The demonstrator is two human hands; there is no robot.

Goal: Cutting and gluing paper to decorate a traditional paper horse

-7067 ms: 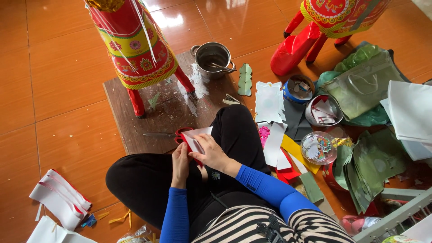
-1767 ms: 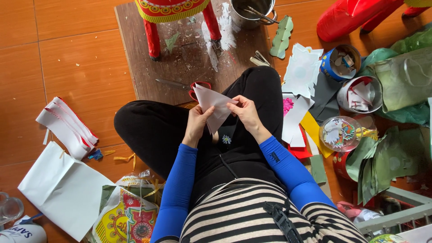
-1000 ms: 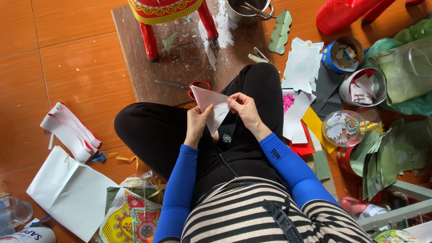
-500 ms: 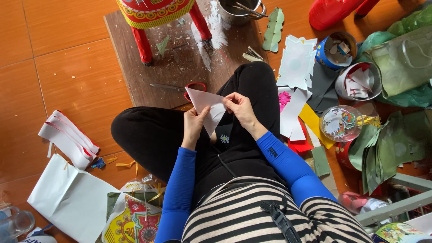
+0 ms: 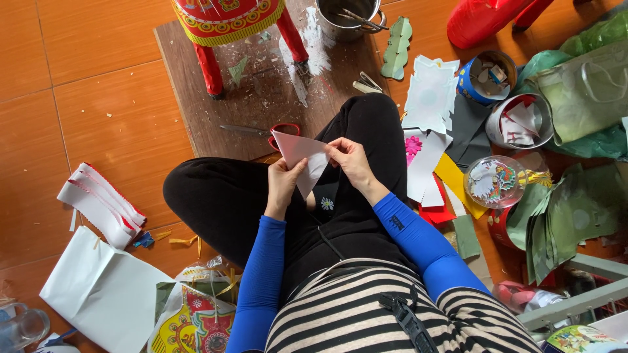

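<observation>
I sit cross-legged on an orange tiled floor. Both hands hold a white sheet of paper (image 5: 302,157) above my lap. My left hand (image 5: 284,183) grips its lower left edge, thumb on top. My right hand (image 5: 348,158) pinches its right edge. Red-handled scissors (image 5: 265,133) lie on a brown wooden board (image 5: 196,98) just beyond the paper, touched by neither hand.
A red and yellow decorated stand (image 5: 226,26) and a metal pot (image 5: 347,16) sit on the board. To my right lie cut paper pieces (image 5: 428,91), tins (image 5: 487,78), a clear round container (image 5: 494,182) and green bags (image 5: 582,85). White paper bags (image 5: 104,287) lie at left.
Seven seconds ago my hands were low by my knee with a small red and white piece. Since then they hold up the white sheet, steady; the view has shifted slightly.
</observation>
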